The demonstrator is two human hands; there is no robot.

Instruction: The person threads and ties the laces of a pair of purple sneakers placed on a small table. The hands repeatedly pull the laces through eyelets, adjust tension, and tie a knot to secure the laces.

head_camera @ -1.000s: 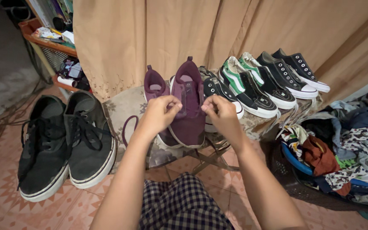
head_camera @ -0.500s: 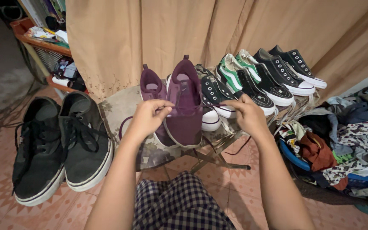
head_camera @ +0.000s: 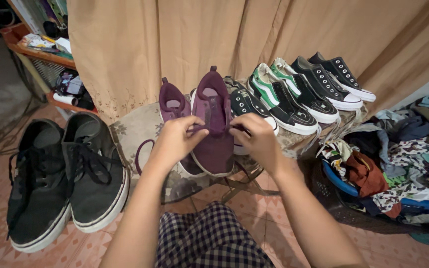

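Note:
Two maroon shoes stand on a low cloth-covered table [head_camera: 135,129]. My left hand [head_camera: 177,141] and my right hand [head_camera: 256,139] meet over the nearer maroon shoe [head_camera: 214,134], both pinching its dark maroon lace [head_camera: 209,130] across the tongue. The other maroon shoe [head_camera: 171,101] stands just left of it. A loose end of lace [head_camera: 139,155] loops off the table's left side.
Right of the maroon pair stands a row of black, green and white sneakers [head_camera: 294,94]. A pair of black laced shoes [head_camera: 55,168] sits on the tiled floor at left. A basket of clothes [head_camera: 393,168] is at right. Behind hangs a tan curtain [head_camera: 199,39], a cluttered shelf [head_camera: 35,44] at far left.
My right hand drew the lace out to the right, then came back in to the shoe. Both hands are now close together over the tongue.

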